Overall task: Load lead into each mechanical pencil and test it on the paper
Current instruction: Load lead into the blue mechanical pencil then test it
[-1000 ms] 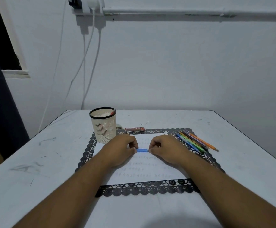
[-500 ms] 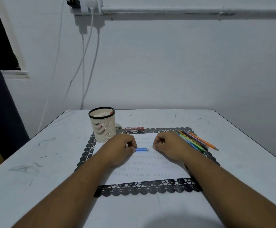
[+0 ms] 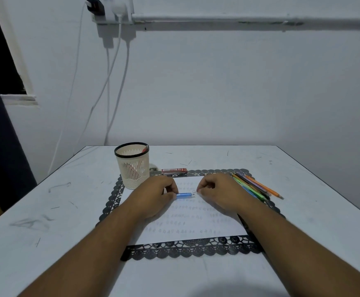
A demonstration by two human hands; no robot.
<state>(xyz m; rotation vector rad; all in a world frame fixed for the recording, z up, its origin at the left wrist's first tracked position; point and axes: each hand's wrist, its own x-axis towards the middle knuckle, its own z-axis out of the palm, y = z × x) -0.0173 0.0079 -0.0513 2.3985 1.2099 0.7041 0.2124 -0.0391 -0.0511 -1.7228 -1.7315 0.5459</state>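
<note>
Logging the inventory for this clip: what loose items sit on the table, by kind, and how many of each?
Blue mechanical pencil held by the hands: 1
Bundle of coloured pencils: 1, individual count unclear
Red lead case: 1
Cream mesh pen cup: 1
White paper sheet: 1
Black lace placemat: 1
Total: 6

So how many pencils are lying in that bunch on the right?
About 5 that I can separate: orange outermost, then dark, purple, green and blue nearest the right hand. They overlap, so more may be hidden.
</note>
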